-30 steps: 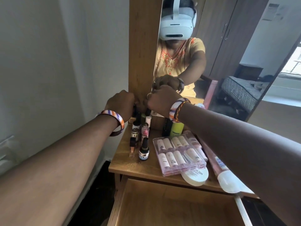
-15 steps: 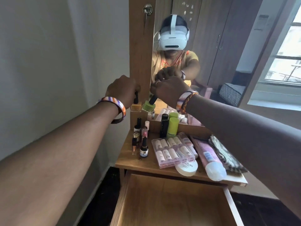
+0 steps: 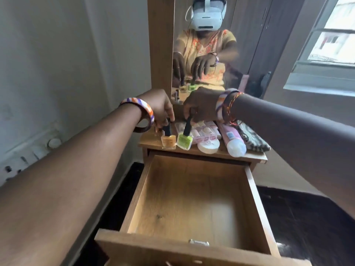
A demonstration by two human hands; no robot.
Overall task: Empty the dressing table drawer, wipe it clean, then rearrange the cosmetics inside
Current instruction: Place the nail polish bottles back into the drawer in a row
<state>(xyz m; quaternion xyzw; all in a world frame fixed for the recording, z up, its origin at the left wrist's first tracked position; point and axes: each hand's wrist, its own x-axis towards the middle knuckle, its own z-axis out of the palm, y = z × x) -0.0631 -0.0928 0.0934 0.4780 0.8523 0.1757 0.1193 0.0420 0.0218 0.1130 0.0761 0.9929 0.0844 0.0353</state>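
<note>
Below the tabletop, drawer (image 3: 192,204) pulled open, bare inside, so emptying looks done; wiped or not, cannot tell. Left hand (image 3: 159,108) pinches cap of orange polish bottle (image 3: 168,141), right hand (image 3: 199,106) pinches cap of green polish bottle (image 3: 184,140), both over tabletop front edge. Clear case (image 3: 201,132), round compact (image 3: 208,146), pink tube (image 3: 232,140), pouch (image 3: 253,140) on top, unreturned. Rearranging likely just starting.
</note>
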